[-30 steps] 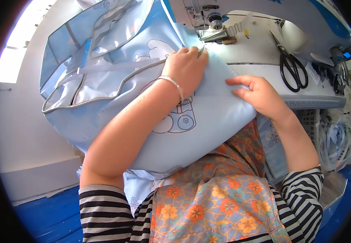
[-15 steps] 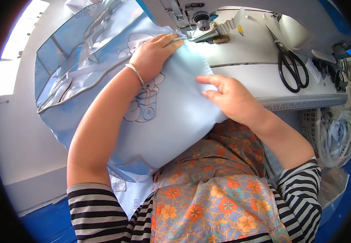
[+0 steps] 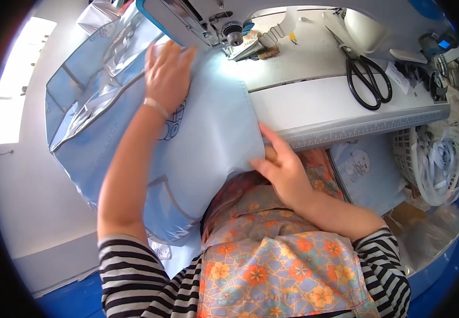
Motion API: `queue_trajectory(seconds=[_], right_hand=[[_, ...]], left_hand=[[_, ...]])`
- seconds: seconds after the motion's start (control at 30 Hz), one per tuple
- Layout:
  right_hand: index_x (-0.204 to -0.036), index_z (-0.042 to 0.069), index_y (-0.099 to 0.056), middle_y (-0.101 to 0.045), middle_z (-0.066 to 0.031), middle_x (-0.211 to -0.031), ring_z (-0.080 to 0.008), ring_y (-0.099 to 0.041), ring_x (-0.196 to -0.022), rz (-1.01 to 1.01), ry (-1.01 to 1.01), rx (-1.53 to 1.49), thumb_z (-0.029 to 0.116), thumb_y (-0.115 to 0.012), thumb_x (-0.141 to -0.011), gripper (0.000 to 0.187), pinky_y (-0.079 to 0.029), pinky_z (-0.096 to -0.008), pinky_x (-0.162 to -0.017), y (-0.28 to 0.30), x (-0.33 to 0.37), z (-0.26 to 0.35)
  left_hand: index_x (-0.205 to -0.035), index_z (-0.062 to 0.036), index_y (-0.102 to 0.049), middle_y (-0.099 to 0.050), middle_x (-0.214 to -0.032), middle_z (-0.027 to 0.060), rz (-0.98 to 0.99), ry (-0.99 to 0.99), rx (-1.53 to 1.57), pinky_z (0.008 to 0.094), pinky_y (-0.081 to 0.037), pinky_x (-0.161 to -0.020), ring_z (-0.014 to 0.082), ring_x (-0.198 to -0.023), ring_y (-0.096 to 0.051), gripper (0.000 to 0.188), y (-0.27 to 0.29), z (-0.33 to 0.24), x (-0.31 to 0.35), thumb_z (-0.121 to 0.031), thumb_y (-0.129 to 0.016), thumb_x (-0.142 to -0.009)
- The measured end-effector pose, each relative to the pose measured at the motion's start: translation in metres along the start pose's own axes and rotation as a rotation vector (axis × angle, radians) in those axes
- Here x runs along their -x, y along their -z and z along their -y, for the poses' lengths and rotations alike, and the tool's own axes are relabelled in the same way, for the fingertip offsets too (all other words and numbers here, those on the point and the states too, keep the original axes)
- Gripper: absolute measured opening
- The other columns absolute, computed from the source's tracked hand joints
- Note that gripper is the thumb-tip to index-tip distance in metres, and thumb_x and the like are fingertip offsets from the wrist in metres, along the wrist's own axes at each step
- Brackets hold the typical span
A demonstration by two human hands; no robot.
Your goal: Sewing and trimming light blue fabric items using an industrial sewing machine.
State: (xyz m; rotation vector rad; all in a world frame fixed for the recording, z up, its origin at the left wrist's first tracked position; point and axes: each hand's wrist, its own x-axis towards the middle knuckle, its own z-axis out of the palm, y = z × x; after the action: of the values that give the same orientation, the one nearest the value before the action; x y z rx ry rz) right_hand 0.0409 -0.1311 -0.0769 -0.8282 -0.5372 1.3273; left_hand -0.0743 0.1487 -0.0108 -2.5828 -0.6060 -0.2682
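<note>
A large light blue fabric piece (image 3: 213,119) with printed cartoon figures and grey piping spreads over the sewing table and hangs toward my lap. On its upper part, left of the sewing machine's needle area (image 3: 233,34), my left hand (image 3: 169,77) lies with fingers spread and slightly blurred. Lower down, my right hand (image 3: 285,169) grips the fabric's right edge. The thumb is on top, and some fingers are hidden beneath the cloth. The fabric's upper edge runs under the lit machine head.
Black-handled scissors (image 3: 367,79) lie on the white table right of the machine. A ruler strip (image 3: 356,129) lines the table's front edge. Below at right are another blue printed piece (image 3: 359,164) and a white basket (image 3: 405,151) beside a bundle of pale strips (image 3: 444,169).
My left hand has moved left, away from the needle area, and its fingers have spread. My right hand has come down to the fabric's edge and taken hold. The view has shifted slightly.
</note>
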Motion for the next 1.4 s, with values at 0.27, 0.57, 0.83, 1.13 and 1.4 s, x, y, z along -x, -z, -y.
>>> queue_trajectory(seconds=[0.27, 0.57, 0.83, 1.13, 1.4], right_hand=[[-0.131, 0.001, -0.053, -0.063, -0.0084, -0.123, -0.0182, -0.058, -0.113, 0.289, -0.358, 0.024, 0.005, -0.063, -0.093, 0.039, -0.045, -0.0310, -0.099, 0.005, 0.000, -0.058], [-0.123, -0.001, -0.062, -0.067, -0.0059, -0.115, -0.0126, -0.059, -0.106, 0.499, -0.426, 0.396, 0.015, -0.065, -0.094, 0.034, -0.048, -0.0294, -0.093, -0.008, 0.040, 0.009], [-0.122, -0.003, -0.062, -0.068, -0.0059, -0.113, -0.0113, -0.060, -0.104, 0.202, -0.483, 0.311, 0.015, -0.061, -0.097, 0.031, -0.048, -0.0303, -0.093, 0.006, 0.046, -0.027], [-0.132, 0.002, -0.051, -0.064, -0.0114, -0.109, -0.0183, -0.062, -0.092, -0.025, 0.517, 1.150, -0.009, -0.060, -0.084, 0.051, -0.048, -0.0294, -0.080, 0.013, 0.042, -0.008], [-0.109, 0.017, -0.072, -0.064, -0.0047, -0.125, -0.0252, -0.057, -0.120, 0.206, 0.875, 1.579, 0.004, -0.068, -0.076, 0.036, -0.037, -0.0429, -0.108, 0.023, -0.001, 0.006]], left_hand=[[-0.149, -0.0067, -0.038, -0.037, -0.152, 0.0155, -0.122, 0.693, -0.536, 0.0510, -0.021, -0.116, 0.0290, -0.145, -0.028, 0.090, 0.083, 0.068, 0.188, -0.043, -0.075, -0.075], [-0.146, -0.0063, -0.042, -0.039, -0.150, 0.0212, 0.447, 1.085, -0.244, 0.0416, -0.034, -0.113, 0.0358, -0.138, -0.039, 0.091, -0.026, 0.175, 0.254, -0.061, -0.065, -0.078], [-0.152, -0.0272, -0.032, -0.032, -0.158, 0.0076, 0.259, 1.148, -0.082, 0.0585, -0.031, -0.110, 0.0305, -0.144, -0.031, 0.087, -0.076, 0.218, 0.203, -0.068, -0.057, -0.080], [-0.152, -0.0223, -0.035, -0.038, -0.154, 0.0102, 0.273, 1.217, -0.122, 0.0577, -0.027, -0.112, 0.0302, -0.142, -0.035, 0.091, -0.082, 0.231, 0.194, -0.075, -0.052, -0.079], [-0.152, -0.0200, -0.033, -0.033, -0.158, 0.0090, 0.279, 1.168, -0.190, 0.0591, -0.026, -0.112, 0.0284, -0.145, -0.031, 0.096, -0.103, 0.260, 0.165, -0.077, -0.052, -0.078]])
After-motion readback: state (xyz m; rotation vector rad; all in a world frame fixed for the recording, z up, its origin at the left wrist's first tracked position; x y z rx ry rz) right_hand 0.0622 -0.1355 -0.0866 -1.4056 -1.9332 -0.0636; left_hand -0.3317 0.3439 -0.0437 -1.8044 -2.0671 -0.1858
